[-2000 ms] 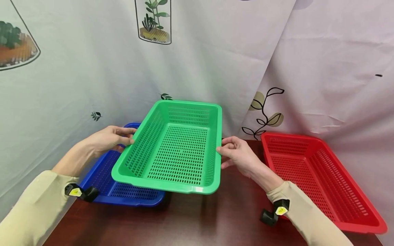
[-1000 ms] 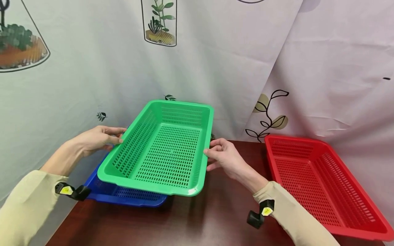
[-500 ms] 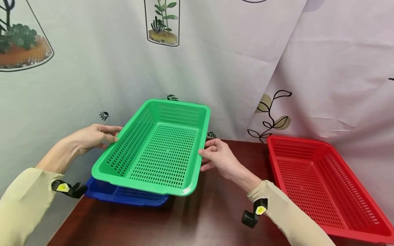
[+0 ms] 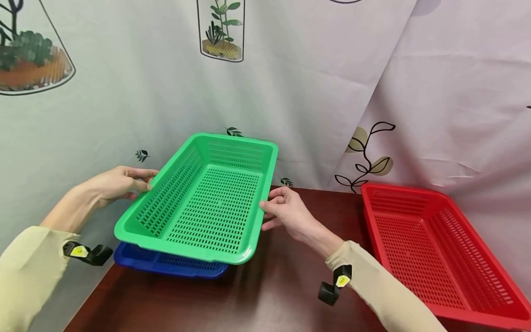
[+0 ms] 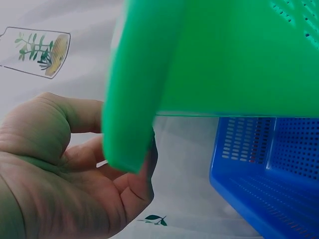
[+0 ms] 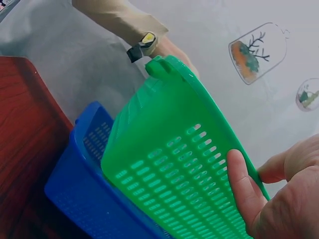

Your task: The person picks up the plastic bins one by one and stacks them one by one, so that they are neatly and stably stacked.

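Note:
A green plastic basket with slotted walls and floor is held up between both hands, tilted slightly, with nothing inside. My left hand pinches its left rim, thumb on top and fingers underneath. On the opposite side my right hand pinches the right rim the same way. Beneath the green basket a blue basket sits on the table, mostly covered in the head view; the right wrist view shows the green basket's base overlapping the blue basket's rim.
A red basket of the same kind stands on the right of the dark reddish-brown table, close to the cloth. White printed cloth hangs behind and along the left side. Black cameras are strapped to both sleeves.
Both hands have carried the green basket leftward, so it covers more of the blue basket now. Both grips look unchanged. The view has shifted slightly.

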A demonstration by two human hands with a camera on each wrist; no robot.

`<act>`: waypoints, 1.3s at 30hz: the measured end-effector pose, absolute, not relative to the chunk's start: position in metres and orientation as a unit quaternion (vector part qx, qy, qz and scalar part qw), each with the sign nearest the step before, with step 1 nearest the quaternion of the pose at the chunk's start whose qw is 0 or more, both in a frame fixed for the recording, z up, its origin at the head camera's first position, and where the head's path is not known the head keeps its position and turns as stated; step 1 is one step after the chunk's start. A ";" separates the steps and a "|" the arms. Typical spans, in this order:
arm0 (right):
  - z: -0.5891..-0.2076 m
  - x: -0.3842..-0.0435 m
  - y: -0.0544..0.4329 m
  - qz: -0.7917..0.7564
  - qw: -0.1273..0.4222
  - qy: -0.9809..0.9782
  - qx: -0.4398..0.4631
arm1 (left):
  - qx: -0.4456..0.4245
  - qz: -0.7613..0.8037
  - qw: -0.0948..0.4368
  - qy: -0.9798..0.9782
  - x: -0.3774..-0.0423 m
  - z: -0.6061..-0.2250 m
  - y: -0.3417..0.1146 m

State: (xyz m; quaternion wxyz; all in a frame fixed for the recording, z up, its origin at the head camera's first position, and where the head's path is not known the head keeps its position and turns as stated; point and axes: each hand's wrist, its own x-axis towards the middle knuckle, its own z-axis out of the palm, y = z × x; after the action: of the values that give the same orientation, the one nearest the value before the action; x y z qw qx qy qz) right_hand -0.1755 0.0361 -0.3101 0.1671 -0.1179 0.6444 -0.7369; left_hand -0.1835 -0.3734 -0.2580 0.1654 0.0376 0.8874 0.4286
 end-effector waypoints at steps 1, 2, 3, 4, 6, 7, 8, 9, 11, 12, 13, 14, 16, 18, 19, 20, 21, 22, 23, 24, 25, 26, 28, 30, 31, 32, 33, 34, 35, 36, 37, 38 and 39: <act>-0.310 -0.175 0.035 -0.738 0.167 0.643 -0.118 | 0.037 0.426 0.164 0.889 -0.183 -0.258 -0.374; -0.310 -0.176 0.035 -0.738 0.167 0.643 -0.119 | 0.035 0.425 0.163 0.890 -0.183 -0.258 -0.375; -0.310 -0.176 0.034 -0.739 0.168 0.641 -0.120 | 0.035 0.423 0.162 0.891 -0.183 -0.257 -0.376; -0.310 -0.176 0.033 -0.740 0.168 0.640 -0.120 | 0.033 0.422 0.161 0.892 -0.183 -0.257 -0.377; -0.311 -0.176 0.031 -0.741 0.170 0.638 -0.121 | 0.031 0.418 0.158 0.894 -0.182 -0.256 -0.378; -0.311 -0.176 0.030 -0.742 0.171 0.637 -0.122 | 0.031 0.416 0.158 0.895 -0.182 -0.256 -0.379; -0.310 -0.176 0.029 -0.742 0.172 0.636 -0.122 | 0.030 0.416 0.159 0.895 -0.182 -0.255 -0.380; -0.310 -0.176 0.028 -0.742 0.172 0.636 -0.123 | 0.031 0.413 0.159 0.896 -0.182 -0.255 -0.381; -0.310 -0.177 0.026 -0.741 0.174 0.636 -0.125 | 0.031 0.412 0.160 0.897 -0.181 -0.255 -0.383; -0.311 -0.177 0.025 -0.741 0.175 0.635 -0.126 | 0.032 0.411 0.161 0.897 -0.181 -0.255 -0.384; -0.311 -0.177 0.024 -0.742 0.176 0.635 -0.127 | 0.032 0.409 0.162 0.897 -0.181 -0.255 -0.385; -0.311 -0.178 0.023 -0.742 0.177 0.634 -0.128 | 0.032 0.408 0.162 0.898 -0.182 -0.255 -0.386; -0.312 -0.178 0.021 -0.743 0.179 0.632 -0.128 | 0.031 0.407 0.163 0.899 -0.182 -0.256 -0.388; -0.313 -0.179 0.019 -0.745 0.180 0.629 -0.127 | 0.030 0.405 0.163 0.899 -0.182 -0.257 -0.390; -0.314 -0.180 0.018 -0.746 0.181 0.628 -0.127 | 0.029 0.404 0.163 0.900 -0.182 -0.257 -0.391; -0.314 -0.180 0.016 -0.747 0.181 0.628 -0.126 | 0.028 0.403 0.163 0.900 -0.182 -0.257 -0.391; -0.315 -0.180 0.015 -0.748 0.181 0.627 -0.125 | 0.028 0.401 0.163 0.901 -0.182 -0.258 -0.392; -0.315 -0.181 0.014 -0.749 0.181 0.626 -0.124 | 0.027 0.400 0.163 0.901 -0.182 -0.258 -0.393; -0.315 -0.181 0.012 -0.749 0.180 0.625 -0.123 | 0.026 0.399 0.164 0.902 -0.182 -0.258 -0.394; -0.315 -0.181 0.011 -0.750 0.180 0.625 -0.122 | 0.026 0.398 0.164 0.902 -0.182 -0.258 -0.394; -0.315 -0.181 0.010 -0.751 0.180 0.624 -0.122 | 0.026 0.396 0.163 0.903 -0.182 -0.258 -0.395; -0.315 -0.182 0.009 -0.751 0.181 0.623 -0.122 | 0.025 0.394 0.163 0.904 -0.182 -0.258 -0.395; -0.317 -0.182 0.008 -0.752 0.182 0.622 -0.123 | 0.025 0.390 0.164 0.906 -0.182 -0.258 -0.397; -0.318 -0.183 0.006 -0.752 0.183 0.621 -0.125 | 0.023 0.386 0.163 0.908 -0.182 -0.259 -0.398; -0.319 -0.183 0.005 -0.752 0.184 0.620 -0.127 | 0.022 0.385 0.161 0.908 -0.182 -0.259 -0.399; -0.319 -0.183 0.004 -0.752 0.185 0.620 -0.128 | 0.021 0.384 0.160 0.909 -0.182 -0.259 -0.400; -0.320 -0.183 0.003 -0.753 0.185 0.619 -0.128 | 0.019 0.383 0.158 0.910 -0.182 -0.260 -0.400; -0.320 -0.184 0.002 -0.753 0.185 0.618 -0.129 | 0.018 0.383 0.156 0.910 -0.182 -0.260 -0.401; -0.321 -0.184 0.002 -0.754 0.186 0.616 -0.129 | 0.017 0.381 0.155 0.911 -0.182 -0.260 -0.401; -0.322 -0.184 0.001 -0.755 0.186 0.615 -0.129 | 0.015 0.380 0.154 0.912 -0.182 -0.260 -0.401; -0.322 -0.184 0.000 -0.756 0.186 0.615 -0.128 | 0.015 0.380 0.153 0.912 -0.182 -0.260 -0.402; -0.323 -0.184 -0.001 -0.756 0.186 0.614 -0.127 | 0.015 0.379 0.152 0.913 -0.182 -0.260 -0.402; -0.323 -0.184 -0.002 -0.756 0.187 0.614 -0.127 | 0.015 0.377 0.153 0.913 -0.182 -0.260 -0.403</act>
State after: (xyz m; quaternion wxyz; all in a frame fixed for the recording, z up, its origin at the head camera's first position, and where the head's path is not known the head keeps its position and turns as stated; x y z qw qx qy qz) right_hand -0.1844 -0.0016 -0.3229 0.1872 -0.1265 0.6140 -0.7562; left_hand -0.1823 -0.4025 -0.2605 0.1526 0.0153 0.9135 0.3769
